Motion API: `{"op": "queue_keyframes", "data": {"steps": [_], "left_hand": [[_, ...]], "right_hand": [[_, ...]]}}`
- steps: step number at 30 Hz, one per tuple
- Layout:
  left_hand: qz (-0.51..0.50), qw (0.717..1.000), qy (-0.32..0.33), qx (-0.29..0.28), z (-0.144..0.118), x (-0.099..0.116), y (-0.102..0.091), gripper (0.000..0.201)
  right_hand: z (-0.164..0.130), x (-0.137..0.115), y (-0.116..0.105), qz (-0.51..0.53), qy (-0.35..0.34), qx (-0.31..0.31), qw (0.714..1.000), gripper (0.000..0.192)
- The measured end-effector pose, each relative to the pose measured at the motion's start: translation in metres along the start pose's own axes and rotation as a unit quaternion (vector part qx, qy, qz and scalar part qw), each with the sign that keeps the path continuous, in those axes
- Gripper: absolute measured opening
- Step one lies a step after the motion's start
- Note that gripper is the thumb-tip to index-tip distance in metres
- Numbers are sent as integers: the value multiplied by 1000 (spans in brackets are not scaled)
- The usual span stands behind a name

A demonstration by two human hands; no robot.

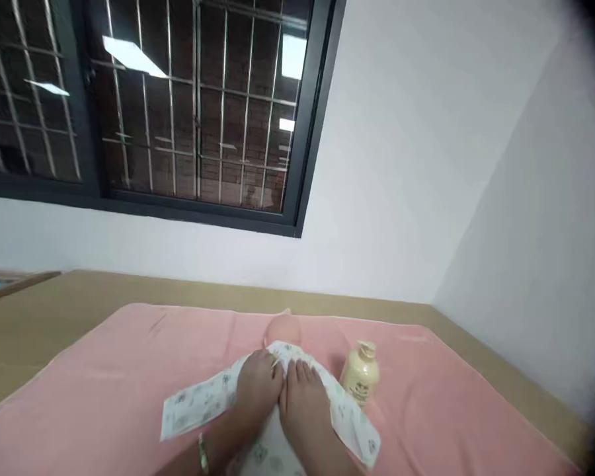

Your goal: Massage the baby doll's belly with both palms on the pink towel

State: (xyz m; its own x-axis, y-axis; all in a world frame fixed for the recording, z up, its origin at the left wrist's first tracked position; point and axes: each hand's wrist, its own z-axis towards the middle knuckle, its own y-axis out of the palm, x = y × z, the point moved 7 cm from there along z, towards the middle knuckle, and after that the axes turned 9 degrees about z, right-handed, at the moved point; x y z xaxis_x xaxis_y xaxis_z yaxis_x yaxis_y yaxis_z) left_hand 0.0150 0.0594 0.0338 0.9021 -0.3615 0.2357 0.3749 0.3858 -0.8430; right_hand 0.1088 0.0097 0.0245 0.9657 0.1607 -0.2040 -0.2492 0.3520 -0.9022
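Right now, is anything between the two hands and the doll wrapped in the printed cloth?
Only the printed cloth itself. The left hand and right hand both press flat on it, over the doll, whose head shows just beyond the fingers. The cream bottle stands off to the right, apart from both hands.

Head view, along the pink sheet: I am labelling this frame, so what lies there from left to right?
Left flap of the white printed cloth → left hand → right hand → cream pump bottle with a printed label. The pale doll head sits behind the hands, so it is left out.
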Motion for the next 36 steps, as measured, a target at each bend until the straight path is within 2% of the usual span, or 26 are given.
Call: {"op": "queue_keyframes", "data": {"steps": [4, 9, 15, 23, 27, 32, 36], "left_hand": [[-19, 999, 21, 45, 3, -2, 10, 27], [-48, 992, 39, 114, -10, -10, 21, 33], [-71, 987, 42, 139, -26, -17, 33, 36], [-91, 990, 40, 105, -22, -6, 12, 34], [-69, 993, 51, 82, -22, 1, 9, 34], [-22, 993, 89, 80, -36, 18, 3, 39], [-42, 994, 82, 61, -34, 18, 1, 35]], "right_hand": [[-1, -2, 1, -17, 2, 8, 1000, 44], [3, 2, -4, 45, -15, 30, 998, 41], [2, 21, 16, 118, -11, 46, 992, 53], [0, 21, 9, 158, -16, 28, 987, 54], [0, 21, 5, 160, -12, 18, 987, 54], [7, 30, 4, 175, -41, 7, 984, 51], [11, 34, 0, 170, -56, 15, 984, 48]]}}
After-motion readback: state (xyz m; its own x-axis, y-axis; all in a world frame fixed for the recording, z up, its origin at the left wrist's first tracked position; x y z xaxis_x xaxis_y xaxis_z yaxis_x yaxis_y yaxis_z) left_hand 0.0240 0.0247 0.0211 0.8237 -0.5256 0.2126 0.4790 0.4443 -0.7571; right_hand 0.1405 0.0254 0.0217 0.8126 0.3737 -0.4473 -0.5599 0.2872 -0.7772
